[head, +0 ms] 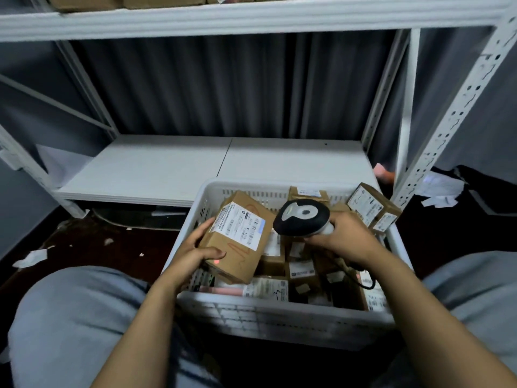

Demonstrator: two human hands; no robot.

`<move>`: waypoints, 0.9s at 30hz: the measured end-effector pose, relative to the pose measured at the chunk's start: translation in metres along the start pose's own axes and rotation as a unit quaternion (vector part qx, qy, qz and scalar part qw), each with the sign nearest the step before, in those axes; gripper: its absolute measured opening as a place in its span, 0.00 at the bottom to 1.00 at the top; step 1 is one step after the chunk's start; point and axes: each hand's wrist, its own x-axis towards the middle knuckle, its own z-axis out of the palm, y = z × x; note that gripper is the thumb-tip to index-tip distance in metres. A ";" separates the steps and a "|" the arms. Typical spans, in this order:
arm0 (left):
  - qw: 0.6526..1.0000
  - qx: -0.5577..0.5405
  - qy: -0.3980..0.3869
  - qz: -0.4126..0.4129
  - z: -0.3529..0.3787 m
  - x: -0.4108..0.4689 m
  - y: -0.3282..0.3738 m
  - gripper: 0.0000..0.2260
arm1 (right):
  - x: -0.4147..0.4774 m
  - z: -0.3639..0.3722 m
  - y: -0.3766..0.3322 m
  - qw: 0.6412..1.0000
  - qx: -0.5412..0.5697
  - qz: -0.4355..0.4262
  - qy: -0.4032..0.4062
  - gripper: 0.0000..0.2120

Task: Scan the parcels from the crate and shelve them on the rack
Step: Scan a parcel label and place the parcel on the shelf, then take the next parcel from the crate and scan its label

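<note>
Nearest the camera, the person's knees in grey trousers (70, 317) spread to either side of a white slatted plastic crate (279, 312) standing on the dark floor between them. Both bare forearms reach in over its near rim. The left hand (193, 253) grasps a brown cardboard parcel (240, 264) by its left end, thumb laid across the top face and fingers curled round the far edge, holding it tilted above the crate's left side; a small red spot of light (216, 261) sits at the thumb tip. A white shipping label (240, 228) and a red scribble face upward on it. Just right of the parcel, the right hand (347, 236) is wrapped around the grip of a black and grey barcode scanner (302, 218), whose head sits just beside the label. Below lie more labelled parcels, one box (372, 205) propped on the far right corner. Paper scraps (30, 259) dot the floor at left. Beyond the crate stands the white rack, its low shelf (195, 166) bare, a perforated post (458, 107) at right, a grey curtain (223, 85) behind, and cardboard boxes (156, 0) on the upper shelf (223, 18).
</note>
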 end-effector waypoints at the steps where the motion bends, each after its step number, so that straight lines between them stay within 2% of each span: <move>1: 1.000 0.000 -0.006 -0.001 -0.001 0.001 -0.001 0.38 | 0.000 -0.003 0.001 1.000 -0.006 0.000 -0.005 0.12; 6: 1.000 -0.006 -0.030 0.001 0.001 0.003 -0.002 0.40 | 0.000 -0.013 0.008 0.999 -0.029 0.003 -0.025 0.10; 12: 0.999 -0.014 -0.032 0.007 0.003 0.003 -0.003 0.40 | 0.000 -0.018 0.007 0.999 -0.026 -0.014 -0.015 0.15; 21: 0.999 -0.028 -0.023 0.020 0.002 0.002 -0.003 0.39 | 0.002 -0.019 0.003 0.999 -0.034 -0.012 -0.022 0.12; 27: 0.996 -0.088 0.028 -0.016 0.000 0.005 -0.011 0.40 | 0.003 -0.006 -0.012 0.999 0.040 0.000 -0.034 0.10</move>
